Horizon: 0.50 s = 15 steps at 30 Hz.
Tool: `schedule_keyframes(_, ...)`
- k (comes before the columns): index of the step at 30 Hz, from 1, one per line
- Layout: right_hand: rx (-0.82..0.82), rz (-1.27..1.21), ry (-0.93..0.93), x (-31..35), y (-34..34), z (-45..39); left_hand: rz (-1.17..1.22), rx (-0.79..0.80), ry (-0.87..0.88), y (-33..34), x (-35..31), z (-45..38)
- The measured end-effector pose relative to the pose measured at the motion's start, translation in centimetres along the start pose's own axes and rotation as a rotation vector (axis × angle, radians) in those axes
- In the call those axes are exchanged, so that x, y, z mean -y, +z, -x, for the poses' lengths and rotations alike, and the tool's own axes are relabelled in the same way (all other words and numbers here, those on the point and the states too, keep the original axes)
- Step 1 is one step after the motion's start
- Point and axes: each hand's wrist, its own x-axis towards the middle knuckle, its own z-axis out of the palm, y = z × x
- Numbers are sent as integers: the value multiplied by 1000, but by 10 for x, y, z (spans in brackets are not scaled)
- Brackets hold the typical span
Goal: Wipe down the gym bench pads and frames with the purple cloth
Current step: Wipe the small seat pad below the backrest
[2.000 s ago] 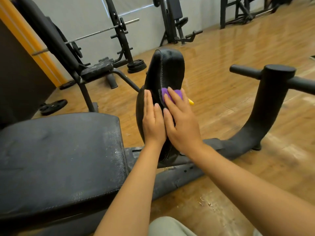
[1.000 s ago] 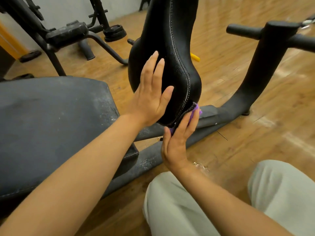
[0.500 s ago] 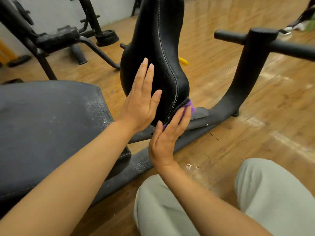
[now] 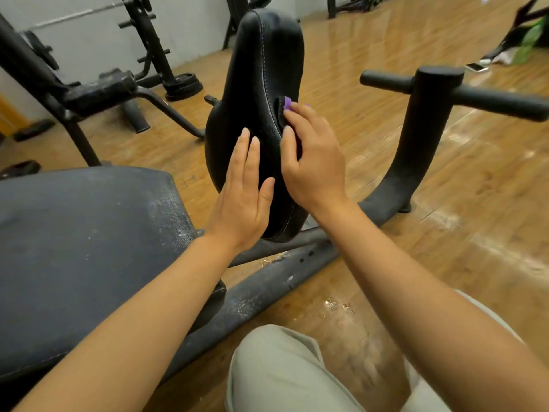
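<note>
purple cloth, black pad with pale stitching, brown wood-grain floor, beige trousers

Your support surface is the wooden floor, glossy planks, scuffed pale to the right of the bench frame. The frame's dusty black tube sits directly on it, running diagonally, then curving up into a post with a crossbar. Debris flecks lie just right of the frame. Left of the frame, well apart: another bench's legs, a weight plate flat behind them, a dark shoe. Far right of the frame, a phone.
</note>
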Motion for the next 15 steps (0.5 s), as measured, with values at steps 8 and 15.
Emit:
schedule_keyframes(8, 46, -58, -87, -16, -10, 72, 5, -66, -9, 8, -7, -1)
schedule_keyframes(15, 159, -228, -207, -44, -13, 78, 12, -106, -15, 11, -8, -2)
